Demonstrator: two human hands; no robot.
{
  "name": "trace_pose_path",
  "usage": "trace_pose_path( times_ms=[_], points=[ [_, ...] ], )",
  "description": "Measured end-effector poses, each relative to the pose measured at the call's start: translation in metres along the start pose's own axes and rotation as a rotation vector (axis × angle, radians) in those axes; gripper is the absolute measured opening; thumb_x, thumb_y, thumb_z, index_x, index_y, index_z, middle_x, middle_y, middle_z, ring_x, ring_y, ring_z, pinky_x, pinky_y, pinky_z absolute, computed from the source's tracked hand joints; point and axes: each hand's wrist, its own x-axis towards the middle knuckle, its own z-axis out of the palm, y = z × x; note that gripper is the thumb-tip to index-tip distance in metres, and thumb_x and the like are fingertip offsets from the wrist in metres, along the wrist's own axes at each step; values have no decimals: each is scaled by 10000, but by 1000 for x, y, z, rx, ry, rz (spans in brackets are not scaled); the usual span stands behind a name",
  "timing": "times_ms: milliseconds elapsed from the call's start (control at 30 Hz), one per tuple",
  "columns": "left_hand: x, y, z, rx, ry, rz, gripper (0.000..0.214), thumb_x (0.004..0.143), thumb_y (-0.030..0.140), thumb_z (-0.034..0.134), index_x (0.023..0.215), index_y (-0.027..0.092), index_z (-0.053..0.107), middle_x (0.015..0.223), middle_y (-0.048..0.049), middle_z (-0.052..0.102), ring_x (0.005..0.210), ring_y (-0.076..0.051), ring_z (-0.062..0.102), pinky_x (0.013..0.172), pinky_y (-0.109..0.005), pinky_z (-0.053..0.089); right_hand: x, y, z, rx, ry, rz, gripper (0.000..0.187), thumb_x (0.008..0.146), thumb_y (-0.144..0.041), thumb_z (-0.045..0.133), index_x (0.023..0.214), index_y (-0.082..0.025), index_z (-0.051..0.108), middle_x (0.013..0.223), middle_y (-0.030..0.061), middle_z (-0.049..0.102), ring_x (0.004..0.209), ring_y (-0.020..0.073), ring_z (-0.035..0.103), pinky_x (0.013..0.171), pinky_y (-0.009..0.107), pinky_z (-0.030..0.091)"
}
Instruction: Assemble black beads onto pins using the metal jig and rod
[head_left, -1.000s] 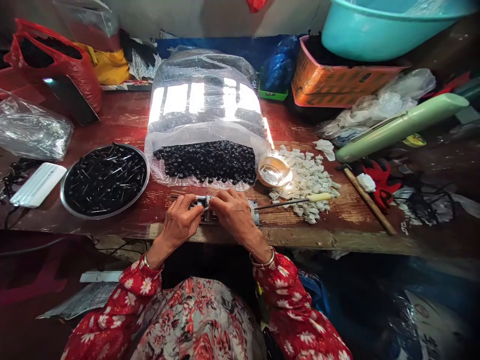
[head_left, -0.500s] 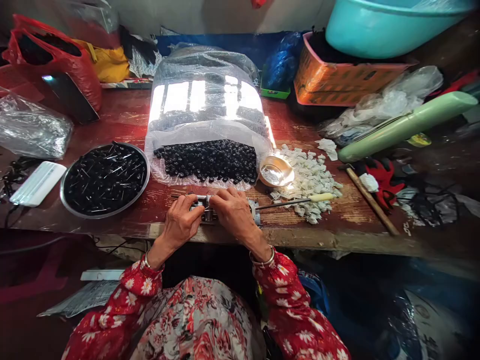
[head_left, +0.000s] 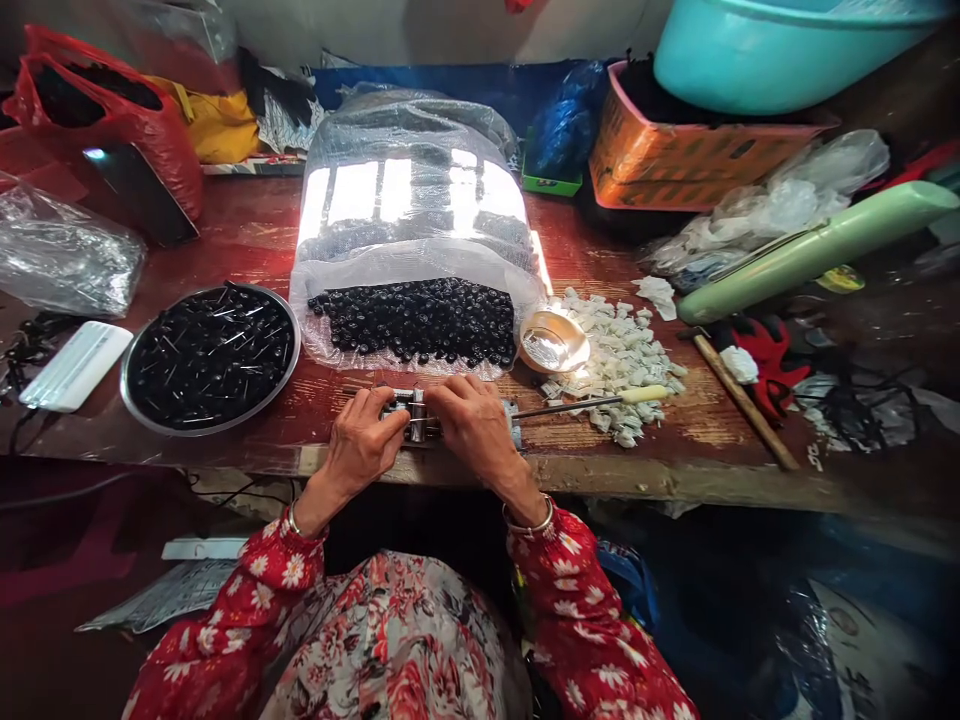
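Note:
A small metal fixture [head_left: 418,412] lies by the front edge of the table, between my hands. My left hand [head_left: 364,438] is closed at its left end, with thumb and forefinger pinched together over it. Bent over its right part, my right hand [head_left: 472,425] has its fingers pressed together. Whatever small piece either hand pinches is hidden by the fingers. From the fixture's right end a thin dark rod [head_left: 566,408] with a pale yellow handle [head_left: 643,394] reaches right. Just behind lies a heap of small black round parts [head_left: 427,322] in the mouth of a clear plastic bag [head_left: 420,215].
On the left stand a metal bowl [head_left: 129,385] of black parts with thin pins and a white box-shaped device [head_left: 77,366]. To the right are a shallow cup [head_left: 534,352], a pile of whitish pieces [head_left: 626,345], a hammer [head_left: 742,400] and a green tube [head_left: 817,252].
My right hand has shifted slightly right, and its fingertips have drawn back from the middle of the fixture, uncovering more metal. My left hand stays in place.

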Motion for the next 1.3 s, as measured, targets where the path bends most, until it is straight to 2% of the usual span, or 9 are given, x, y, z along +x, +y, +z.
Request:
trace_pose_path(
  times_ms=[300, 433, 633, 800, 967, 1133, 1300],
  points=[
    [-2, -2, 1, 0, -40, -20, 158, 970, 178, 595, 1008, 244, 733, 1200, -105, 633, 1018, -255, 558, 829, -380, 479, -34, 47, -22, 166, 229, 184, 224, 1058, -252, 505, 1024, -220, 724, 992, 77, 717, 942, 253, 580, 867, 381, 421],
    [-1, -1, -2, 4, -46, -13, 163, 962, 171, 599, 1018, 243, 734, 1206, -110, 628, 1029, -261, 565, 841, -384, 483, -54, 69, -29, 156, 306, 235, 221, 1052, -292, 523, 1039, -220, 731, 1004, 88, 726, 955, 263, 604, 886, 393, 464],
    [-2, -2, -3, -7, -35, 8, 146, 959, 176, 618, 1040, 233, 726, 1227, -116, 618, 1053, -263, 579, 853, -384, 493, -78, 108, -35, -116, 365, 304, 280, 1064, -373, 508, 1083, -209, 734, 1097, 120, 735, 1049, 295, 588, 968, 419, 443],
    [-3, -2, -4, -35, -40, -22, 141, 970, 190, 622, 1045, 237, 732, 1243, -115, 621, 1076, -260, 587, 874, -386, 498, -95, 137, -37, -356, 300, 400, 326, 1059, -396, 494, 1128, -188, 735, 1212, 166, 717, 1181, 344, 547, 1011, 473, 398],
    [-1, -4, -5, -57, -47, -25, 142, 981, 206, 625, 1038, 249, 748, 1228, -105, 624, 1071, -248, 592, 876, -374, 500, -110, 143, -38, -394, 241, 370, 278, 1038, -321, 536, 1164, -186, 744, 1223, 172, 700, 1240, 356, 526, 1082, 556, 364],
    [-1, -5, -7, -95, -58, -55, 135, 979, 226, 631, 1035, 247, 752, 1222, -104, 626, 1060, -244, 593, 892, -382, 506, -130, 138, -41, -393, 235, 344, 284, 1035, -374, 555, 1142, -214, 764, 1155, 151, 710, 1184, 350, 530, 1039, 515, 393],
    [-1, -9, -10, -132, -31, -70, 147, 977, 267, 657, 1093, 233, 740, 1196, -107, 629, 1051, -245, 600, 916, -396, 515, -158, 115, -50, -403, 217, 344, 329, 1049, -427, 522, 1096, -233, 784, 1057, 130, 746, 1067, 341, 573, 954, 498, 406]
  ],
)
